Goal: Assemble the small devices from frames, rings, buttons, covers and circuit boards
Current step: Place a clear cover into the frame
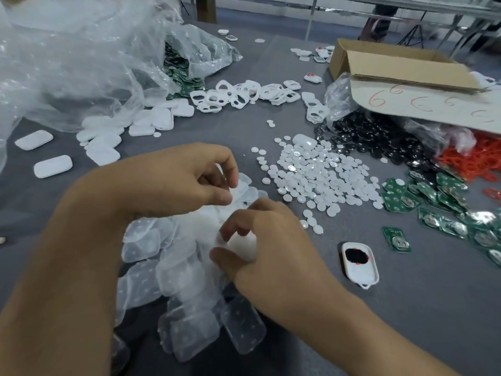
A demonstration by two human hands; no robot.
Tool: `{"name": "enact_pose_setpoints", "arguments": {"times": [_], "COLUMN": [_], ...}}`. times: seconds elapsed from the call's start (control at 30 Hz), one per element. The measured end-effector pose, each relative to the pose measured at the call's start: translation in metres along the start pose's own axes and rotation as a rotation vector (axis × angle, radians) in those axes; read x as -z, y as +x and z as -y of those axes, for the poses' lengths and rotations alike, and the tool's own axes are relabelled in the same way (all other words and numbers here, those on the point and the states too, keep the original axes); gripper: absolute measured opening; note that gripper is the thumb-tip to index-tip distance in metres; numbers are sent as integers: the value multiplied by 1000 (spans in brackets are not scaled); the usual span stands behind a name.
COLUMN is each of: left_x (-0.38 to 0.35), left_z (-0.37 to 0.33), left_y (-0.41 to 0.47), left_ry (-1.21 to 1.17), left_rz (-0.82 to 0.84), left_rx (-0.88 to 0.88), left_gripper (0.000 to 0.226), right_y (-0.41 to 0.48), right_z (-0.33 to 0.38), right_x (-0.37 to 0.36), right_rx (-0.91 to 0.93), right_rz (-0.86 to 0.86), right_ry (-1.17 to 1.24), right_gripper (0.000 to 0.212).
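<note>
Both hands hover over a heap of translucent covers (187, 280) near the table's front. My left hand (173, 180) has curled fingers, thumb and forefinger close together over a cover at the heap's top; whether it pinches one is unclear. My right hand (260, 248) curls round a white piece (242, 246) between thumb and fingers. A white frame (359, 263) holding a black button with a red ring lies to the right. Small white round buttons (317, 175) form a pile beyond. Green circuit boards (433, 207) lie at the right.
White frames (244, 95) and white back shells (108, 139) lie further back. Big clear plastic bags (67, 63) fill the far left. A cardboard box (401, 69) lies on its side at the far right above black buttons (379, 139) and red rings (471, 158).
</note>
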State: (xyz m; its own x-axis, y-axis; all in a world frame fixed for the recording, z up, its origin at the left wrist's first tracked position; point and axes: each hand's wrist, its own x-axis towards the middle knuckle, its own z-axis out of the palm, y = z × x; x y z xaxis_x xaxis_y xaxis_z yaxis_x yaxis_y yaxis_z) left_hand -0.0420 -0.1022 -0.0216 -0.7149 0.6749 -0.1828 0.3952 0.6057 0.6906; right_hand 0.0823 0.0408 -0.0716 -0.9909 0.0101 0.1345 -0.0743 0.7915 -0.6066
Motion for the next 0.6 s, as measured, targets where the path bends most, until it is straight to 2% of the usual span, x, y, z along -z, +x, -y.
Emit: {"name": "enact_pose_setpoints", "arguments": {"times": [0.07, 0.13, 0.2, 0.3, 0.43, 0.53, 0.6], "left_x": [1, 1, -3, -18, -46, -72, -87], "left_z": [-2, -6, -13, -25, -53, -75, -86], "left_y": [0, 0, 0, 4, 15, 22, 28], "left_ry": [-88, -195, -323, -542, -711, -725, -738], "left_rz": [-21, -7, 77, 193, 186, 173, 153], "left_rx": [-55, -104, -140, -200, -214, -176, -148], "left_gripper": [6, 21, 29, 30, 26, 18, 16], "right_y": [-2, -4, -6, -18, -39, -52, -57], "right_z": [-1, -4, -9, -23, -45, -63, -76], "right_x": [4, 16, 33, 61, 91, 105, 109], "right_rx": [-49, -121, -166, -257, -332, -304, -269], "right_rz": [-88, -103, -92, -148, -172, -185, -262], "right_ry": [177, 442, 702, 932, 1035, 1055, 1028], "right_gripper": [12, 7, 4, 9, 20, 21, 18]}}
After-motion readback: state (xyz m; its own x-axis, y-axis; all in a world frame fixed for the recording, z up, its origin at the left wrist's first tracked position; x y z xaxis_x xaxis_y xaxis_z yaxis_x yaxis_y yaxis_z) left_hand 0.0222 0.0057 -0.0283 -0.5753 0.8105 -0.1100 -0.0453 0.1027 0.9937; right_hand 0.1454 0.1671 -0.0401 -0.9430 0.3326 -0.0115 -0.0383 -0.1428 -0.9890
